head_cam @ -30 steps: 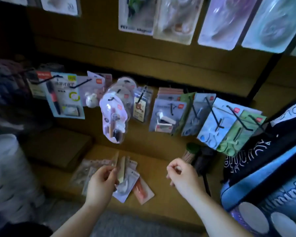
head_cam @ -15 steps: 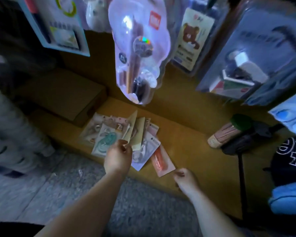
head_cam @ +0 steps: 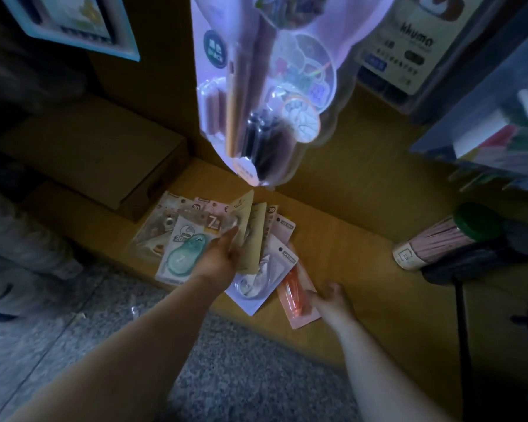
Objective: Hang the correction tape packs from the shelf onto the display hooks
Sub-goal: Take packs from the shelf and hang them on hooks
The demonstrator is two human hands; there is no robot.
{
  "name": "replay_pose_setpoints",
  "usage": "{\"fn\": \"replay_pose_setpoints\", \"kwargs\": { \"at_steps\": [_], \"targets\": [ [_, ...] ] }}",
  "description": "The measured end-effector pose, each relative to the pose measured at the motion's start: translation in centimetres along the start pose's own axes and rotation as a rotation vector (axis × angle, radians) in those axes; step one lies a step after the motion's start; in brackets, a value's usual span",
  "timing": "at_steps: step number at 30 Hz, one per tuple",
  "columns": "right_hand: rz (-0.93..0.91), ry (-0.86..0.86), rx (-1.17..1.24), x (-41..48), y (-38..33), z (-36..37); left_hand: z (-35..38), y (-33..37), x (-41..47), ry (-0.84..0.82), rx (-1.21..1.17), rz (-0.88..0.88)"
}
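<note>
Low at 6 o'clock in the head view, a loose fan of correction tape packs lies on the pale wooden shelf [head_cam: 363, 269], just in front of the speckled grey stone floor [head_cam: 241, 360]. The left hand [head_cam: 218, 260] has its fingers curled round two kraft-brown card packs [head_cam: 252, 236], which it holds upright on edge above the pile. At 9 o'clock from that hand lies a white card pack with a teal teardrop dispenser [head_cam: 185, 257]. At 4 o'clock from it lies a white card pack with a clear bubble [head_cam: 261, 284], which overlaps a pink card pack with an orange dispenser [head_cam: 293, 295]. The right hand [head_cam: 329, 300] lies at the pink card pack's 3 o'clock edge with fingers touching it; I cannot tell whether they pinch it. These packs should be very light: thin stiff card backs that bend if squeezed, and glossy plastic blisters that are likely to slide on each other. The safest hold is probably a pinch on the flat card edge near the top, clear of the bubble. At 12 o'clock a large clear blister pack with a pen and stickers [head_cam: 265, 86] hangs close to the camera. A plain brown cardboard box [head_cam: 104, 156] sits at 10 o'clock, and a green-lidded jar of thin pink sticks [head_cam: 439, 239] lies tipped at 3 o'clock.
</note>
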State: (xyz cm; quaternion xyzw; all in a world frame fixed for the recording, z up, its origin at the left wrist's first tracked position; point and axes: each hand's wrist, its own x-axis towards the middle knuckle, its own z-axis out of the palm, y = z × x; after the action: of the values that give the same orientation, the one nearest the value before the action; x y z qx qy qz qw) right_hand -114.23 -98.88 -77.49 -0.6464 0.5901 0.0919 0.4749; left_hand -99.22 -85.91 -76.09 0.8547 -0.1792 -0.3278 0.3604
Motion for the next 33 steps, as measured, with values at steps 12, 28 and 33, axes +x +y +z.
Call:
{"fn": "replay_pose_setpoints", "kwargs": {
  "at_steps": [12, 28, 33],
  "targets": [
    [0.003, -0.165, 0.148, 0.3, -1.6, 2.3, 0.3, -1.1, 0.8, 0.015, 0.040, -0.012],
    [-0.034, -0.051, 0.340, 0.3, -5.4, 6.2, -0.4, -2.0, 1.0, 0.014, -0.109, -0.045],
    [0.052, -0.127, 0.394, 0.4, -5.0, 5.8, -0.7, -1.9, 0.9, 0.015, -0.154, -0.037]
  ]
}}
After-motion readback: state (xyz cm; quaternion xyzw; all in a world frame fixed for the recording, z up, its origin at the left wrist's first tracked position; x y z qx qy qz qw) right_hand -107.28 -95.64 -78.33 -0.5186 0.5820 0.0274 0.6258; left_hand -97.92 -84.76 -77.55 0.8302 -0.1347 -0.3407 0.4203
